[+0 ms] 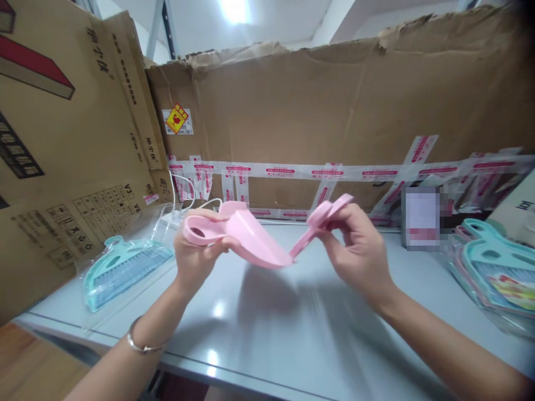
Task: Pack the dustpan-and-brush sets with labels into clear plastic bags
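Above the table, my left hand (200, 245) is closed round the looped handle of a pink dustpan (259, 239). The pan is tilted, with its front lip pointing down to the right. My right hand (359, 250) grips the handle of a matching pink hand brush (320, 217) between thumb and fingers. That brush shows nearly edge-on, so its bristles cannot be made out. Its lower end meets or overlaps the dustpan's lip; whether they touch is unclear.
A teal dustpan-and-brush set (125, 267) in clear wrapping lies at left on the grey table (267, 345). More wrapped sets (497, 262) lie at right, near a dark upright device (422, 220). A large taped carton (292, 111) stands behind; another carton (62, 167) stands left.
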`<state>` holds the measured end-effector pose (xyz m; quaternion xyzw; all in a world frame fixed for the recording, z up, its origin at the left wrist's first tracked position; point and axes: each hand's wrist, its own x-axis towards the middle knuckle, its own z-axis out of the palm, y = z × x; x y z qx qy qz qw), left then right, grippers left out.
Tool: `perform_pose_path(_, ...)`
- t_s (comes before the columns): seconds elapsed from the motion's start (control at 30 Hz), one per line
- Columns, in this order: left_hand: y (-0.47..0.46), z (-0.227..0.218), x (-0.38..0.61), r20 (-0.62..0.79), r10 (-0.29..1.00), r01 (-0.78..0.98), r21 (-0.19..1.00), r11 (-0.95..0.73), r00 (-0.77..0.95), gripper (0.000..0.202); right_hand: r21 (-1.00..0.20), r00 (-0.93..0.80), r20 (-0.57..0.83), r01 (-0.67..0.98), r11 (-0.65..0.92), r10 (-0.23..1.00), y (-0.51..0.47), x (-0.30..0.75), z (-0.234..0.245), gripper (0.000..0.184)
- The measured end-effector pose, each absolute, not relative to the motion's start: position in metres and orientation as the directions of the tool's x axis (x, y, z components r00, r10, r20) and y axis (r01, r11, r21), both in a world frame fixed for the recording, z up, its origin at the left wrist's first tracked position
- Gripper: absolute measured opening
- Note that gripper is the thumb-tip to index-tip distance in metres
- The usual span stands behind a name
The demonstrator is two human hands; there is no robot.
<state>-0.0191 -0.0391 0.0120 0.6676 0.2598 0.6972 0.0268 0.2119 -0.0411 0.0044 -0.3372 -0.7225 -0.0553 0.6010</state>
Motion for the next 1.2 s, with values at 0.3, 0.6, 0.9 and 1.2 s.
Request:
perform_pose_path(0.3, -0.030, -0.028, -0.046, 0.857, 0.507, 0.638, 0.340, -0.691, 0.093, 0.035, -0.295, -0.272, 0.776, 0.642, 0.708, 0.570, -0.006, 0.249, -0.051, 0.021)
perform_pose_path(0.6, -0.024, -0.050, -0.056, 0.419, 0.815, 0.714, 0.416, -0.564, 0.400, 0.018, -0.281, -0.372, 0.579, 0.744, 0.606, 0.725, -0.016, 0.269, -0.094, 0.034)
perform_pose_path(0.9, -0.032, -0.048, -0.054, 0.284, 0.859, 0.781, 0.363, -0.508, 0.426, 0.023, -0.420, -0.130, 0.770, 0.635, 0.649, 0.625, 0.021, 0.259, -0.042, 0.029)
perform_pose_path(1.2, -0.037, -0.047, -0.051, 0.355, 0.835, 0.778, 0.331, -0.533, 0.421, 0.009, -0.073, -0.811, 0.169, 0.556, 0.828, 0.560, 0.041, 0.249, 0.005, 0.013)
